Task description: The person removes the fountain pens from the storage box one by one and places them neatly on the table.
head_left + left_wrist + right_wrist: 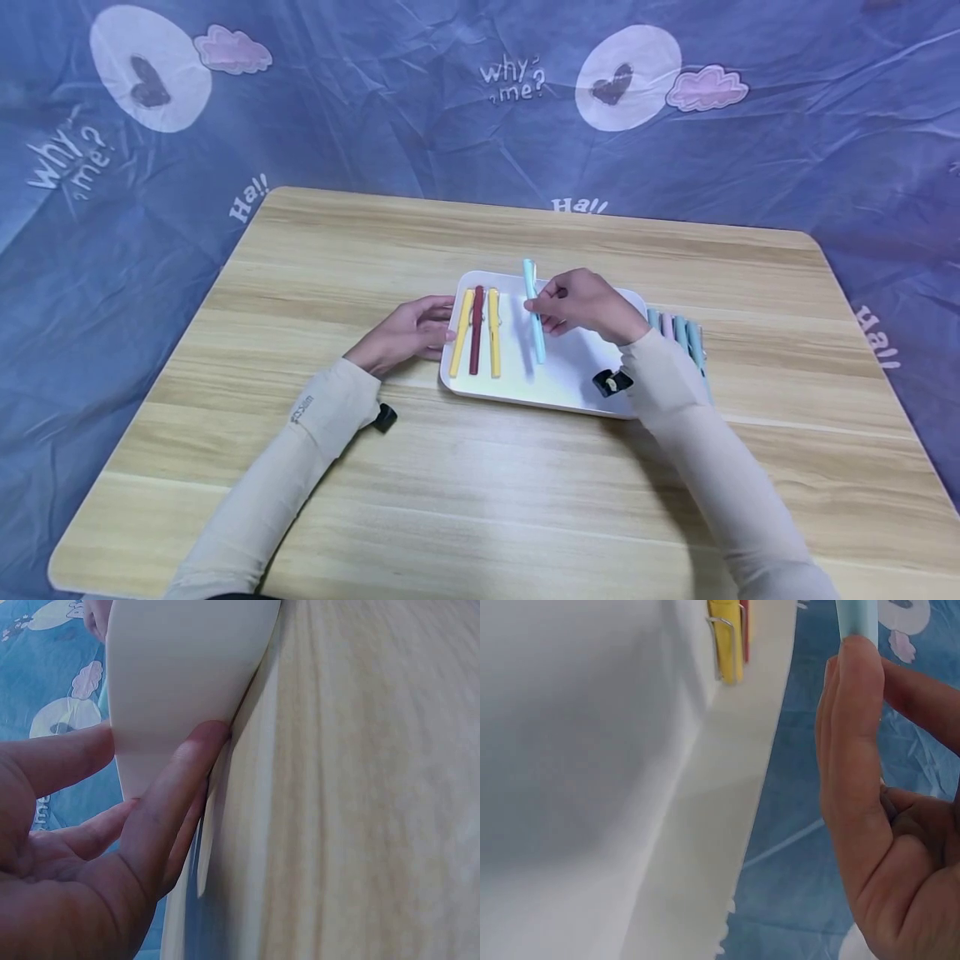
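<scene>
Head: blue pen (537, 340) in right grip (585, 303)

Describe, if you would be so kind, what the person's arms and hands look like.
The left sleeve and right sleeve are long, pale and cream-coloured, reaching the wrists. Small dark lettering marks the left one near its cuff. One black piece shows at the left wrist, another black piece at the right. The left hand and right hand wear no gloves.

Blue cloth (420, 108) around my table (525, 492): "why me?" (513, 79) twice, beyond the far edge and off the far left corner; "Ha!!" (579, 206) thrice, by far left corner, far edge, right edge. My left sleeve (315, 437): small print, not surely legible.
</scene>
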Motion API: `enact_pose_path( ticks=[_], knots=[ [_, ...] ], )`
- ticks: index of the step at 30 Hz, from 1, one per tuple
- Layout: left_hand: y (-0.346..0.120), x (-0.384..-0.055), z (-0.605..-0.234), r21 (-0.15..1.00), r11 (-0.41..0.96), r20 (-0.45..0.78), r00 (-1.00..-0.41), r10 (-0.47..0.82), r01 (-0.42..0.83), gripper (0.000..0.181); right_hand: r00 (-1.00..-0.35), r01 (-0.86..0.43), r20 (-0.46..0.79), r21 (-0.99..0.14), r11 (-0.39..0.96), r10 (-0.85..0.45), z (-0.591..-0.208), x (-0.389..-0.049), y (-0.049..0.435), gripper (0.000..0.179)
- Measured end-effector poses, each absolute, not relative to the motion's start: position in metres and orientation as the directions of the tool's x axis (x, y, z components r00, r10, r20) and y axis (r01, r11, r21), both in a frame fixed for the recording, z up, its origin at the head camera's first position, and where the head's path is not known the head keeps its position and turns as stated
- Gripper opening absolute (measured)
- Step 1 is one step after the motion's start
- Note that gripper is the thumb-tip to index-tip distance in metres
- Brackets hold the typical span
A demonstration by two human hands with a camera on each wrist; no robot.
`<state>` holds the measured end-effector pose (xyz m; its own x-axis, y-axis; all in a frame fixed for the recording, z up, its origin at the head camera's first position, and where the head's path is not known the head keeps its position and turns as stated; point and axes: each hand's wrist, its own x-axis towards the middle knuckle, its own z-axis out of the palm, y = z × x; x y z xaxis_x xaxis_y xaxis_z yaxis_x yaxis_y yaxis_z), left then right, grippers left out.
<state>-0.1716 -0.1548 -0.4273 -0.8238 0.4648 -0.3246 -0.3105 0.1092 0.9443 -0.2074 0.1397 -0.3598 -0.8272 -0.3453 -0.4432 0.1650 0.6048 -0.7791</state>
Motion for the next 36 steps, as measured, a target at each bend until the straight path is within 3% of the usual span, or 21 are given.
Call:
enact_pose_path(
  ticks=[20, 36],
  knots=[
    [-0.155, -0.171, -0.427, 0.945, 0.1, -0.32, -0.823, 0.469, -0.311, 0.071, -0.869, 0.177, -0.374, -0.847, 0.501, -0.325, -0.335, -0.197, 0.179, 0.03],
    [-0.155, -0.171, -0.428, 0.944, 0.116, -0.326, -0.823, 0.465, -0.309, 0.07, -0.892, 0.196, -0.371, -0.831, 0.521, -0.257, -0.332, -0.189, 0.221, 0.038]
  ],
)
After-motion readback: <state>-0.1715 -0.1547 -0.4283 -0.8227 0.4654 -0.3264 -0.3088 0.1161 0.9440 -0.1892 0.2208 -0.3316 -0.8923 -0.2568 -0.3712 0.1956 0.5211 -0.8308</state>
